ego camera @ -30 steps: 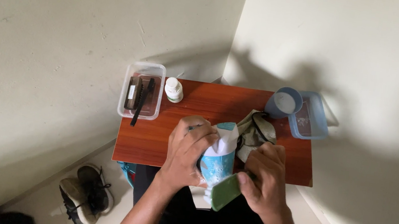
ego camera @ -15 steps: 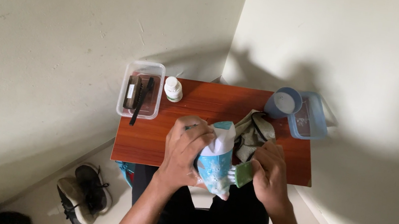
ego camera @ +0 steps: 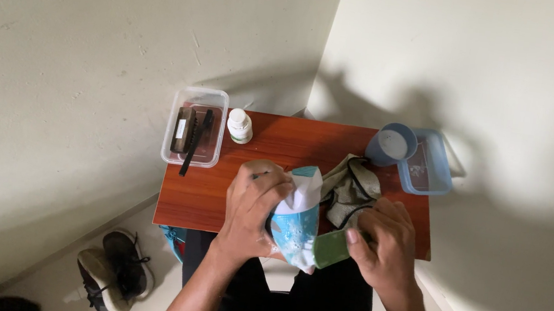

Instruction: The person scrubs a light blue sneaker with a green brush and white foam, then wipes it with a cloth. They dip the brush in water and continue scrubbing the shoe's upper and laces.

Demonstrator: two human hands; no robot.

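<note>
My left hand (ego camera: pixel 252 206) grips a light blue and white shoe (ego camera: pixel 297 216), holding it upright over the near edge of the small reddish wooden table (ego camera: pixel 206 200). My right hand (ego camera: pixel 387 247) holds a green sponge-like pad (ego camera: pixel 330 247) pressed against the shoe's right side. A crumpled olive cloth (ego camera: pixel 352 188) lies on the table just behind the shoe, between the two hands.
A clear plastic box (ego camera: pixel 193 135) with brushes sits at the table's far left, a small white bottle (ego camera: pixel 239 126) beside it. A blue cup (ego camera: pixel 392 144) and blue container (ego camera: pixel 426 171) stand at the far right. Dark shoes (ego camera: pixel 112 277) lie on the floor at left. Walls close in behind.
The shoe has been turned slightly in my left hand, and my right hand with the green pad has shifted down along the shoe's right side.
</note>
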